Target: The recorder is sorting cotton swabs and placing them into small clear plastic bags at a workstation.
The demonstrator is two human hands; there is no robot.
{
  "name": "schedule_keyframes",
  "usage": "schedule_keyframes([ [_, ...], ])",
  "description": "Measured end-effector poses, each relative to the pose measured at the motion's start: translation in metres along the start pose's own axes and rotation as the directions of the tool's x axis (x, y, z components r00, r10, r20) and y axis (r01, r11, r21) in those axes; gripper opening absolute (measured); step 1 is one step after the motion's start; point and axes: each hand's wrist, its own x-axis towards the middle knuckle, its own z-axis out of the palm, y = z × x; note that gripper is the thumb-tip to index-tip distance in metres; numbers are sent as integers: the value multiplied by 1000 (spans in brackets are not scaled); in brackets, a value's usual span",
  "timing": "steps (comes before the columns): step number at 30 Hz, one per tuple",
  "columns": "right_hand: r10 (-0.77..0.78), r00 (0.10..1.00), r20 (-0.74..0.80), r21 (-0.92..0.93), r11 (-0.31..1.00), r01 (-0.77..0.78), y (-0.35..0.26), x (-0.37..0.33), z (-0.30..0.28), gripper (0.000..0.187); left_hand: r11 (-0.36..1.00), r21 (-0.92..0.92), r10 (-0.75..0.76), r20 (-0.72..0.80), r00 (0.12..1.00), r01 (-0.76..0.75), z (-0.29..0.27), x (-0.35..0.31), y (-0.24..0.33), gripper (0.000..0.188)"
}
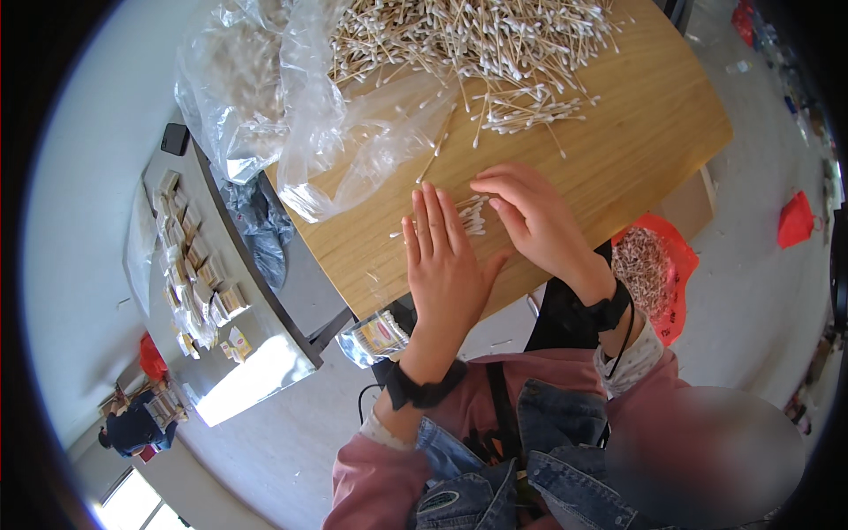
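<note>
My left hand [439,265] is stretched out flat over the near part of the wooden table, its fingers side by side and its thumb apart. A small group of cotton swabs [474,215] lies beside its fingers, partly hidden by it, white tips showing toward the right. Just right of these swabs is my right hand [539,221], cupped, with the thumb apart from the bent fingers. No object shows between them. Beyond both hands a large heap of loose cotton swabs [477,44] covers the far side of the tabletop [636,132].
A clear plastic bag [309,115] lies at the table's far left. A red bag of cotton swabs [671,265] stands below the right edge. At the near edge is a clear-wrapped pack [382,336]. Small boxes [194,265] cover a side table; another person [137,424] sits beyond.
</note>
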Motion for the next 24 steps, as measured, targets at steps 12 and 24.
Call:
schedule_keyframes([
  [12,156,972,-174,102,985,-139,0,-49,-8,25,983,169,-49,-125,991,70,39,-3,20,107],
  [24,190,965,-179,131,977,-168,0,-51,-4,35,968,-234,-133,-151,980,95,12,6,1,75],
])
